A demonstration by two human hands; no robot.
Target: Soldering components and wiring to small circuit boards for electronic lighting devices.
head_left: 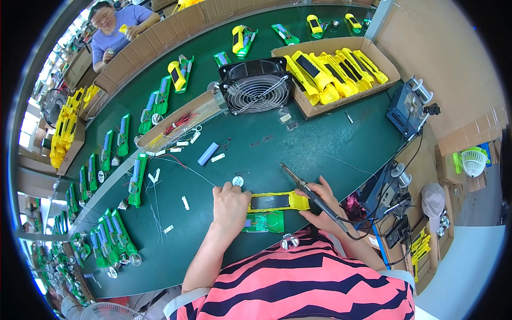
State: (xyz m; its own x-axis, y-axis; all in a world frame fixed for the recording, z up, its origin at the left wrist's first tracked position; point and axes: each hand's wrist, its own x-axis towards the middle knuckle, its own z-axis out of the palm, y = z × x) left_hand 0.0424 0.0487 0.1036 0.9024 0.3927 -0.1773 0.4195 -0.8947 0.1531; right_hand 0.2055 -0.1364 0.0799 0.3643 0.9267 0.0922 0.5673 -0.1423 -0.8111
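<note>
A yellow plastic housing with a dark panel (271,202) lies crosswise before me, just above a green housing with a circuit board (269,221). My left hand (230,207) is closed at the left end of the yellow housing; a thin wire (198,173) runs up and left from its fingers. My right hand (324,205) grips a soldering iron (317,200), its tip pointing up and left, clear of the housing. Fingers of that hand also touch the yellow housing's right end. A small round LED board (238,181) sits above my left hand.
A black fan (255,88) stands beyond my hands, beside a cardboard box (346,105) of yellow housings. At right is a blue soldering station (404,109) with cables. Green housings with batteries (114,237) line the left side. A blue battery (208,153) lies mid-table. A co-worker (120,26) sits across.
</note>
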